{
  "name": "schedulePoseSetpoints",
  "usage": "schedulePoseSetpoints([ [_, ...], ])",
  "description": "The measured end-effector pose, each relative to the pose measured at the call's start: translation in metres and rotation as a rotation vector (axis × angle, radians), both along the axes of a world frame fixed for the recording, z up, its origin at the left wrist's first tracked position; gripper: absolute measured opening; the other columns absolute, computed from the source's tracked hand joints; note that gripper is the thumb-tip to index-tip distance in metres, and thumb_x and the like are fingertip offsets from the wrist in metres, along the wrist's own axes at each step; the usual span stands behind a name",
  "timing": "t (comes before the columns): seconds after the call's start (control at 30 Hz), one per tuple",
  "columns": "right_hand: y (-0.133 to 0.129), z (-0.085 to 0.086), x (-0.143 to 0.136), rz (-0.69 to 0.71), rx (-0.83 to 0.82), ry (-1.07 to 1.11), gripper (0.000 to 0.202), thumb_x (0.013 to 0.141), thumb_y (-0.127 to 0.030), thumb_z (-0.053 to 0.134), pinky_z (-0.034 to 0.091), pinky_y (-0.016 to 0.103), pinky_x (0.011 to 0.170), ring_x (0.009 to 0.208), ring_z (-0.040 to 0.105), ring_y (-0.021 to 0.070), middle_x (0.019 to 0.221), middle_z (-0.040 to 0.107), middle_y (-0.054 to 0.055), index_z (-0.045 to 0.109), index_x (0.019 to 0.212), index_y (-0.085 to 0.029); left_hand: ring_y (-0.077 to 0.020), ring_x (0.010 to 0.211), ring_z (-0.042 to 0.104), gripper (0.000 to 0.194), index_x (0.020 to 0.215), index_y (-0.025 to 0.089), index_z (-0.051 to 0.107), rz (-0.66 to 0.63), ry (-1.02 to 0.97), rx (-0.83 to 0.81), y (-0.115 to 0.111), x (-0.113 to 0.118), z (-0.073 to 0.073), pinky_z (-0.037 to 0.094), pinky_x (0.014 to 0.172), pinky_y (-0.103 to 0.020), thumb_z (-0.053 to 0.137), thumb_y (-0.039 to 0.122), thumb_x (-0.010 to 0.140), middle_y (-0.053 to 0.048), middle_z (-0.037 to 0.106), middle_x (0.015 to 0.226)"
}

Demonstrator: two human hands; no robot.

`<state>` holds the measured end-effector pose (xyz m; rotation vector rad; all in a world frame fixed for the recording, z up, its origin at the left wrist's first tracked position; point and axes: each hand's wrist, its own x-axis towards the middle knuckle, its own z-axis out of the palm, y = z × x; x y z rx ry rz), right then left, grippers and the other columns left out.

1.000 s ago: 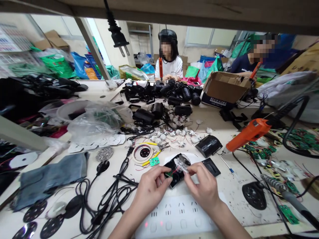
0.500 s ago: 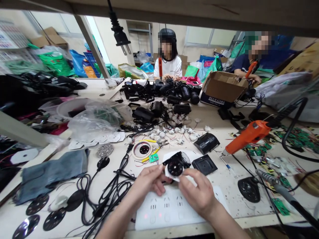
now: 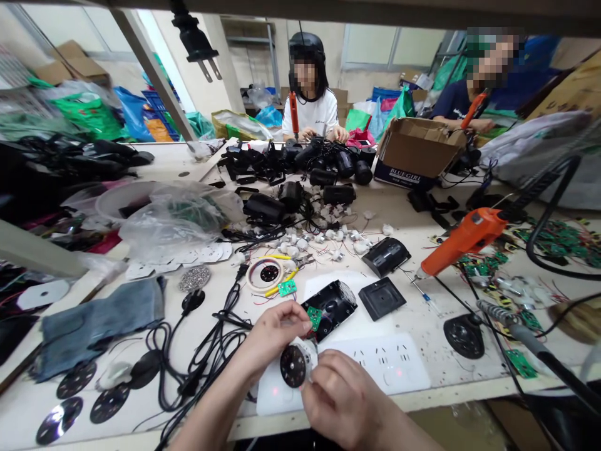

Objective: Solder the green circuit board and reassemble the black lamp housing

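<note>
My left hand (image 3: 282,326) pinches a small green circuit board (image 3: 313,318) at the near left end of an open black housing (image 3: 334,308). My right hand (image 3: 340,391) is closed on a white round part with a black perforated disc (image 3: 293,366) on its face, held just below the board. Under my hands lies a white power strip (image 3: 399,363) with a lit red light. A black square cover (image 3: 382,298) and a black curved shell (image 3: 387,255) rest right of the housing.
An orange electric screwdriver (image 3: 462,243) hangs at the right, near a soldering iron (image 3: 530,347). Black cables (image 3: 201,369) and a grey cloth (image 3: 101,322) lie left. Two people sit across, behind a cardboard box (image 3: 420,153) and piled black parts.
The white part with the disc has moved down and left and turned. The green board now shows in my left hand, and the open housing is more visible. The camera view has shifted slightly.
</note>
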<state>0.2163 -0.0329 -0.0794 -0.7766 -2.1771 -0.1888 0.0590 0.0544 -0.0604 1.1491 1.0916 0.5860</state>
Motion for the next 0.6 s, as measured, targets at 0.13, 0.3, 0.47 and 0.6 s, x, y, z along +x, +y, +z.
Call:
schedulePoseSetpoints([
  [0.13, 0.001, -0.002, -0.004, 0.031, -0.040, 0.005, 0.027, 0.091, -0.001, 0.039, 0.056, 0.035, 0.070, 0.072, 0.053, 0.0209, 0.083, 0.058, 0.010, 0.064, 0.093, -0.008, -0.0141, 0.063, 0.058, 0.027, 0.078, 0.016, 0.062, -0.072, 0.062, -0.014, 0.010, 0.000, 0.006, 0.042, 0.064, -0.026, 0.075, 0.034, 0.061, 0.000, 0.065, 0.065],
  [0.3, 0.005, -0.006, -0.027, -0.038, -0.153, -0.078, 0.031, 0.092, -0.004, 0.035, 0.053, 0.033, 0.058, 0.068, 0.052, 0.0224, 0.082, 0.058, 0.012, 0.062, 0.105, -0.005, -0.0142, 0.060, 0.058, 0.023, 0.073, 0.017, 0.066, -0.284, 0.224, 0.076, 0.032, 0.003, 0.025, 0.043, 0.061, -0.025, 0.066, 0.038, 0.066, 0.000, 0.065, 0.061],
  [0.47, 0.008, -0.003, -0.047, -0.090, -0.365, 0.033, 0.033, 0.088, -0.004, 0.046, 0.055, 0.033, 0.069, 0.080, 0.058, 0.0235, 0.098, 0.059, 0.013, 0.057, 0.119, -0.010, -0.0125, 0.054, 0.053, 0.014, 0.069, 0.017, 0.067, -0.296, 0.358, 0.190, 0.043, 0.014, 0.027, 0.036, 0.052, -0.021, 0.067, 0.028, 0.059, 0.003, 0.063, 0.055],
  [0.6, -0.008, 0.003, -0.009, -0.088, -0.374, 0.288, 0.026, 0.095, -0.008, 0.039, 0.054, 0.031, 0.067, 0.076, 0.061, 0.0211, 0.087, 0.063, 0.009, 0.061, 0.106, -0.014, -0.0127, 0.052, 0.053, 0.022, 0.077, 0.017, 0.066, -0.256, 0.386, 0.209, 0.036, 0.017, 0.018, 0.034, 0.049, -0.021, 0.061, 0.018, 0.055, 0.005, 0.060, 0.053],
])
